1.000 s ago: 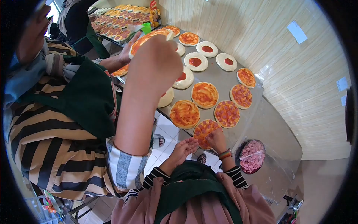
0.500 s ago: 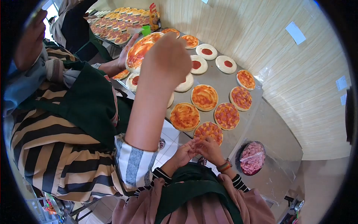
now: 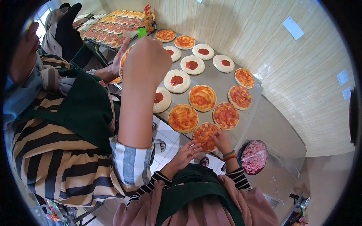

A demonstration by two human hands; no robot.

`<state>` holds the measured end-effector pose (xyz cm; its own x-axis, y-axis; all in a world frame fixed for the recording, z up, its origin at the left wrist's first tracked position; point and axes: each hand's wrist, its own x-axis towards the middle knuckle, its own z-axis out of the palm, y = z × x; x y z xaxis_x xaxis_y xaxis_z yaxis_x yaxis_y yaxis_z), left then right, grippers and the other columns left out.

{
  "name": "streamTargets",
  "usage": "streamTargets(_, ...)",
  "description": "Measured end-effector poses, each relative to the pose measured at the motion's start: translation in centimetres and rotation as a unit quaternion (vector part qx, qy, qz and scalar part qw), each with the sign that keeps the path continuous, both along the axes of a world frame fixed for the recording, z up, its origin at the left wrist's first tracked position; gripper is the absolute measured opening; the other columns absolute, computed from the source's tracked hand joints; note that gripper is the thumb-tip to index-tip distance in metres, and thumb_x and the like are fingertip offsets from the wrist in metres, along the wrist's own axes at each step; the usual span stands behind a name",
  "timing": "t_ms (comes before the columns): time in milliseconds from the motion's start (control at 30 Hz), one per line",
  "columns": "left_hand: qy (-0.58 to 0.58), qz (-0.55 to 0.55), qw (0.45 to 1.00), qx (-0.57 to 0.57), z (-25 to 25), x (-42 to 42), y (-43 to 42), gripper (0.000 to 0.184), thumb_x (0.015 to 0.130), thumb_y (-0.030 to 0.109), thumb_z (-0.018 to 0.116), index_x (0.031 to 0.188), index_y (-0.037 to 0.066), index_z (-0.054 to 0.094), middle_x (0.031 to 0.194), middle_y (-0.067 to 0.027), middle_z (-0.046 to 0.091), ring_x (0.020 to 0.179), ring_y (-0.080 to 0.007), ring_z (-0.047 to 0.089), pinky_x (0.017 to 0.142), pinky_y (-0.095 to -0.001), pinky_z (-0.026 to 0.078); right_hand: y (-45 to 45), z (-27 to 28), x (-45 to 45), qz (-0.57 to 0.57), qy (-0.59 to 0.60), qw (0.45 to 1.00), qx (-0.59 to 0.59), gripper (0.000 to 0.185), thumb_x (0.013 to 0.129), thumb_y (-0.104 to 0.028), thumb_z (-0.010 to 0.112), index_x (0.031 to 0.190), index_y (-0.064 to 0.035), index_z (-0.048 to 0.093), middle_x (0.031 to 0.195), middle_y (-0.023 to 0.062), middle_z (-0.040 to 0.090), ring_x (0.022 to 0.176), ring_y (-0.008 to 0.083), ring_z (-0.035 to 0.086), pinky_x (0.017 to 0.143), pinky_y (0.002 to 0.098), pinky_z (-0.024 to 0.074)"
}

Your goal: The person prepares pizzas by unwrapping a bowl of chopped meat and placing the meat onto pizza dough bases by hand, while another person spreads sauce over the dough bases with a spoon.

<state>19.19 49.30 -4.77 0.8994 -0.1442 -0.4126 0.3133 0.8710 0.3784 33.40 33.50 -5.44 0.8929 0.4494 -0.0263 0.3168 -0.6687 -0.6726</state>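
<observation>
My right hand [image 3: 222, 142] touches the right side of the nearest small pizza [image 3: 204, 132], which has red sauce and diced ham on it. Its fingers are pinched together, and what they hold is hidden. Just left of that pizza's lower edge, my left hand [image 3: 186, 154] lies palm up with its fingers stretched out. Behind the nearest pizza are another ham-topped pizza [image 3: 226, 116] and a sauce-covered one [image 3: 183, 118]. A bowl of chopped ham [image 3: 254, 157] with clear plastic over part of it stands to my right.
At my left, a co-worker's raised arm [image 3: 139, 98] crosses the metal table [image 3: 211, 79], a sauced pizza in their other hand. Dough rounds with sauce spots [image 3: 177, 81] lie at the middle. A green cup [image 3: 141, 32] and filled trays [image 3: 109, 28] stand farther back.
My hands have come apart: the right moved onto the pizza's right side, the left opened, palm up. The co-worker's arm moved left, uncovering more dough rounds. The view shifted slightly.
</observation>
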Motion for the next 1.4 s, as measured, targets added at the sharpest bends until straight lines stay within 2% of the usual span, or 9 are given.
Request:
streamTargets(233, 0.018, 0.035, 0.999, 0.005, 1.3, 0.1, 0.4, 0.049, 0.078, -0.008, 0.039, 0.123, 0.005, 0.027, 0.124, -0.0157, 0.036, 0.114, -0.0238, 0.04, 0.094, -0.0346, 0.035, 2.0, 0.8, 0.1, 0.0, -0.096, 0.987, -0.132, 0.013, 0.063, -0.013, 0.064, 0.071, -0.0028, 0.059, 0.081, 0.0158, 0.052, 0.074, 0.0312, 0.054, 0.064, 0.0395, 0.0437)
streamTargets(367, -0.004, 0.033, 0.999, -0.001, 1.0, 0.0, 0.5, 0.048, 0.079, -0.007, 0.04, 0.123, 0.005, 0.027, 0.125, -0.0151, 0.036, 0.114, -0.0233, 0.04, 0.094, -0.0346, 0.036, 2.0, 1.6, -0.2, -0.005, -0.117, 0.989, -0.094, 0.015, 0.064, -0.012, 0.064, 0.076, -0.0033, 0.059, 0.082, 0.015, 0.052, 0.075, 0.0305, 0.053, 0.065, 0.0389, 0.0432)
streamTargets(467, 0.007, 0.031, 0.999, 0.01, 1.2, 0.0, 0.4, 0.049, 0.079, -0.007, 0.041, 0.123, 0.006, 0.027, 0.124, -0.0141, 0.037, 0.114, -0.0225, 0.04, 0.093, -0.0343, 0.036, 1.3, 3.1, -1.1, -0.006, -0.079, 0.997, -0.017, 0.02, 0.066, -0.011, 0.063, 0.083, -0.0043, 0.058, 0.083, 0.0134, 0.052, 0.076, 0.0296, 0.052, 0.065, 0.0366, 0.0426)
streamTargets(533, 0.005, 0.023, 1.0, 0.001, 1.0, 0.2, 0.2, 0.051, 0.079, -0.006, 0.042, 0.125, 0.007, 0.024, 0.124, -0.0136, 0.037, 0.115, -0.0227, 0.039, 0.093, -0.0345, 0.036, 0.5, 3.2, -2.5, 0.127, 0.016, 0.986, 0.106, 0.026, 0.066, -0.011, 0.065, 0.089, -0.0041, 0.056, 0.079, 0.0094, 0.05, 0.071, 0.0251, 0.051, 0.062, 0.0335, 0.0407)
streamTargets(633, 0.001, -0.038, 0.999, 0.0, 0.9, 0.2, -0.2, 0.053, 0.079, -0.006, 0.043, 0.126, 0.008, 0.021, 0.123, -0.0137, 0.038, 0.114, -0.0233, 0.039, 0.092, -0.0349, 0.036, 1.3, 6.6, -6.3, 0.219, 0.066, 0.965, 0.128, 0.024, 0.067, -0.009, 0.063, 0.09, -0.0066, 0.056, 0.087, 0.0103, 0.051, 0.076, 0.026, 0.051, 0.067, 0.0331, 0.0418)
streamTargets(900, -0.012, -0.13, 0.991, -0.003, 1.2, 0.0, -1.0, 0.049, 0.08, 0.001, 0.049, 0.123, 0.006, 0.026, 0.118, -0.0119, 0.043, 0.108, -0.0208, 0.044, 0.089, -0.0321, 0.039, -0.3, 4.3, -8.6, 0.116, 0.175, 0.967, 0.142, 0.018, 0.068, -0.009, 0.063, 0.085, -0.0048, 0.058, 0.078, 0.0092, 0.053, 0.071, 0.0219, 0.053, 0.063, 0.0301, 0.0429)
streamTargets(1033, 0.039, -0.143, 0.978, 0.146, 1.1, -0.1, -1.0, 0.034, 0.082, 0.011, 0.055, 0.111, 0.0, 0.041, 0.105, -0.0111, 0.05, 0.093, -0.0189, 0.054, 0.078, -0.0289, 0.046, -0.8, 4.5, -8.5, 0.063, 0.149, 0.979, 0.125, 0.013, 0.068, -0.009, 0.064, 0.078, -0.0027, 0.059, 0.074, 0.0094, 0.053, 0.069, 0.0204, 0.053, 0.061, 0.0298, 0.0428)
streamTargets(1200, 0.059, -0.118, 0.979, 0.157, 1.0, -0.4, -0.8, 0.024, 0.082, 0.015, 0.056, 0.098, -0.001, 0.05, 0.091, -0.0086, 0.055, 0.079, -0.0163, 0.058, 0.07, -0.0259, 0.049, -1.0, 4.4, -7.3, 0.083, 0.13, 0.978, 0.143, 0.013, 0.068, -0.011, 0.064, 0.078, -0.0035, 0.059, 0.073, 0.0104, 0.052, 0.067, 0.0222, 0.053, 0.059, 0.0307, 0.0419)
streamTargets(1400, 0.076, -0.095, 0.979, 0.164, 1.1, -0.6, -0.8, 0.02, 0.082, 0.016, 0.055, 0.094, 0.0, 0.052, 0.086, -0.0065, 0.056, 0.077, -0.0151, 0.057, 0.068, -0.0261, 0.049, -2.0, 1.5, -3.1, -0.006, -0.168, 0.985, -0.046, 0.01, 0.07, -0.01, 0.058, 0.078, -0.0065, 0.061, 0.077, 0.0095, 0.051, 0.073, 0.0252, 0.051, 0.063, 0.0348, 0.0415)
